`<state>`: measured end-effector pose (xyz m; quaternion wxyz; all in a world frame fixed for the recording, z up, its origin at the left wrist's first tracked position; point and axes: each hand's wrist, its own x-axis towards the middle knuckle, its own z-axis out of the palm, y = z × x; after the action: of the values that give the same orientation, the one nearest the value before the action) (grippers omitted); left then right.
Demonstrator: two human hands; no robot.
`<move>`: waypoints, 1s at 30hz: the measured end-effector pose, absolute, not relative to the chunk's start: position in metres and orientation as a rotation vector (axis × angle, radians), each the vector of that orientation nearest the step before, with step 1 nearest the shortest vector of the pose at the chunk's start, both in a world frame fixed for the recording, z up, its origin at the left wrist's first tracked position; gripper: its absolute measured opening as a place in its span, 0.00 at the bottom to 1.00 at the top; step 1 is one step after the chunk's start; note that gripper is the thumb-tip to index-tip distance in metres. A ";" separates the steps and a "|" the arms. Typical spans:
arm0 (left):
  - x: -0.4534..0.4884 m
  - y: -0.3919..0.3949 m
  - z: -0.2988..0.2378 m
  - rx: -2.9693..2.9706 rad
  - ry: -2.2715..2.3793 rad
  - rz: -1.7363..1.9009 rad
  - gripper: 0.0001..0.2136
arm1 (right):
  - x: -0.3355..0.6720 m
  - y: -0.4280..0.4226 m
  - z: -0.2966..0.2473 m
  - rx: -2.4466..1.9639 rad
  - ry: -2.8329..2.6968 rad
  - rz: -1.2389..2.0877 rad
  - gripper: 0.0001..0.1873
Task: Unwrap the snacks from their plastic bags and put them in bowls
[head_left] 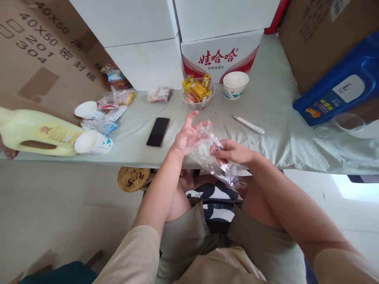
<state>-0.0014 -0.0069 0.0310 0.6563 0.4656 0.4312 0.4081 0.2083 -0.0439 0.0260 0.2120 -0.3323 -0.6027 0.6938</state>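
Observation:
A crumpled piece of thin clear plastic [204, 154] hangs between my hands, over the table's front edge and above my lap. Whether it is a bag or a disposable glove, I cannot tell. My right hand [232, 152] pinches it near its upper part. My left hand [189, 136] is palm up with its fingers spread, and the plastic touches or overlaps some of its fingers. Beyond my left hand stands a clear bowl [183, 96] of yellow-wrapped snacks [198, 90]. To its left lies a black phone [158, 132].
A white pen-like tool [248, 124] and a paper cup [235, 85] are at right. Tipped cups [102, 144], snack packets [111, 112] and a yellow jug [38, 132] lie left. A blue jug [340, 83] lies right. Cartons [219, 55] stand behind; a round stool [133, 177] is below.

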 end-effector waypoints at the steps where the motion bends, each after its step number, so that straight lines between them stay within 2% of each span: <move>1: 0.003 -0.001 0.026 0.979 1.000 0.978 0.26 | 0.206 -0.043 0.021 -0.991 -1.542 1.830 0.15; 4: 0.021 0.009 0.011 0.704 1.007 1.049 0.27 | 0.198 -0.035 0.006 -1.155 -1.141 1.541 0.19; 7: 0.038 0.004 0.004 0.604 0.929 0.858 0.27 | 0.197 -0.028 -0.001 -1.198 -0.923 1.459 0.21; 10: 0.048 -0.004 0.003 0.711 0.926 0.715 0.16 | 0.200 -0.027 0.000 -1.171 -0.891 1.530 0.22; 13: 0.048 -0.006 0.006 0.794 1.142 0.835 0.05 | 0.207 -0.028 0.001 -1.252 -0.926 1.565 0.21; 15: 0.044 -0.004 0.008 0.825 1.276 0.937 0.01 | 0.212 -0.027 0.000 -1.303 -0.953 1.542 0.19; 21: 0.035 -0.005 0.014 0.894 1.307 0.968 0.03 | 0.220 -0.025 -0.003 -1.108 -0.758 1.549 0.18; 26: 0.040 -0.013 0.009 1.028 1.215 0.956 0.05 | 0.206 -0.030 0.000 -0.938 -0.630 1.869 0.19; 30: 0.038 -0.011 0.007 1.091 1.266 1.058 0.05 | 0.208 -0.029 0.000 -0.940 -0.553 1.800 0.21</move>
<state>0.0376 -0.0113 0.0074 0.5495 0.4610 0.5345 0.4470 0.2078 -0.0288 -0.0001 0.4958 -0.3878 -0.2281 0.7428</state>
